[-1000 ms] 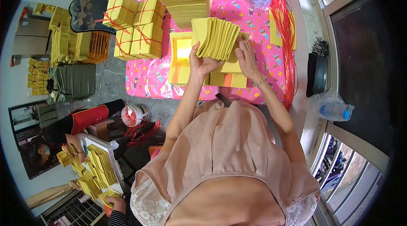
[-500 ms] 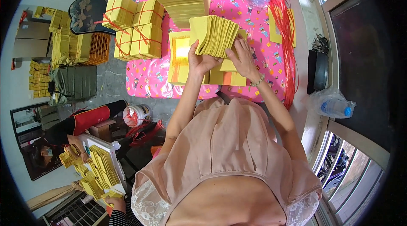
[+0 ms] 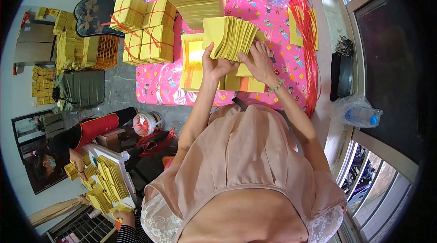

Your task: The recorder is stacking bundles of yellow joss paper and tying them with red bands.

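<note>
Right hand (image 3: 259, 63) has come in against the folded yellow paper stack (image 3: 230, 39) since a second ago, and that stack has shifted slightly left. At far left stand one floral chair back (image 3: 96, 13) and one orange crate (image 3: 107, 51); below, yellow paper bundles (image 3: 111, 177), too crowded to count, lie on a white tabletop, with one striped sleeve (image 3: 131, 234) beside it. One white bucket (image 3: 156, 120) holds red strips.

Four red-tied yellow bundles (image 3: 157, 42) stand together, two by two, at the left edge of the pink-covered tabletop (image 3: 154, 92). Pink cloth shows between them and the front edge — room for moving on that side. Next comes one tall flat-sheet stack (image 3: 200, 8), cut off by the upper border, then at least two low flat-sheet piles (image 3: 246, 84) near the front edge.

Above those piles is the one folded stack, raised and tilted. The left hand (image 3: 217, 66) grips it, palm beneath and thumb up its left face. The right thumb rests on its lower right edge, fingers along that side; whether that grip is closed cannot be told.

Farther right, a strip of bare cloth separates the right hand from the red strapping (image 3: 310, 65), which spills over the right edge. One bagged bottle (image 3: 362, 116) lies beyond.
</note>
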A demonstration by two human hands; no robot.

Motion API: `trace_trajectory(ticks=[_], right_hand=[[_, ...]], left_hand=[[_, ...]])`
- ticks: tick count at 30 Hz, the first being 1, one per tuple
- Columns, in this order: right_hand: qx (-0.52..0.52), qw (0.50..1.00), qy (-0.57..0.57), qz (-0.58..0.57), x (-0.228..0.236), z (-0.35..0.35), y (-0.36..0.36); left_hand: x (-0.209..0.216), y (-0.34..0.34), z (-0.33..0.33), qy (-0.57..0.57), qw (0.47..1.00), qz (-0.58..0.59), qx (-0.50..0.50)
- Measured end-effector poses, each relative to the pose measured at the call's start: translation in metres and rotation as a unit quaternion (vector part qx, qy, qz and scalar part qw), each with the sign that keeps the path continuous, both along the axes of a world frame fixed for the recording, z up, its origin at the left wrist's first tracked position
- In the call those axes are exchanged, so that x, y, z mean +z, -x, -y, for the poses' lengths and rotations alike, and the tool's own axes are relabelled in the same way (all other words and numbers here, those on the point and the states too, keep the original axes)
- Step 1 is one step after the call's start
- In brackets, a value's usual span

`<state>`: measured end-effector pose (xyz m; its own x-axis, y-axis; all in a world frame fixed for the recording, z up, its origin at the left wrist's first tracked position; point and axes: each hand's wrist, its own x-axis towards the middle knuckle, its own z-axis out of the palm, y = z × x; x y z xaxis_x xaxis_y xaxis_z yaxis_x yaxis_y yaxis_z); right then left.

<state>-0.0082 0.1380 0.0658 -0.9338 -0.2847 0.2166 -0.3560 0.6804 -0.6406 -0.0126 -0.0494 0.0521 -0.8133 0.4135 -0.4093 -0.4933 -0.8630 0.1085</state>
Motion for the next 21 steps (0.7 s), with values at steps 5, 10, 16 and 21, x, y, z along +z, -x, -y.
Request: trace_trajectory(ticks=[5, 10, 16, 21], right_hand=[[0.017, 1.0, 0.021, -0.007, 0.001, -0.001, 0.001], [0.019, 1.0, 0.024, 0.008, 0.006, -0.001, 0.0], [0.004, 0.999, 0.031, 0.017, 0.002, 0.0, 0.001], [-0.013, 1.0, 0.005, 0.022, 0.011, 0.006, -0.001]], left_hand=[[0.007, -0.001, -0.004, 0.021, 1.0, -0.003, 0.01], [0.007, -0.001, -0.002, 0.017, 1.0, -0.007, 0.0], [0.014, -0.002, -0.008, 0.031, 0.999, -0.005, 0.011], [0.005, -0.001, -0.003, 0.019, 1.0, -0.001, 0.008]])
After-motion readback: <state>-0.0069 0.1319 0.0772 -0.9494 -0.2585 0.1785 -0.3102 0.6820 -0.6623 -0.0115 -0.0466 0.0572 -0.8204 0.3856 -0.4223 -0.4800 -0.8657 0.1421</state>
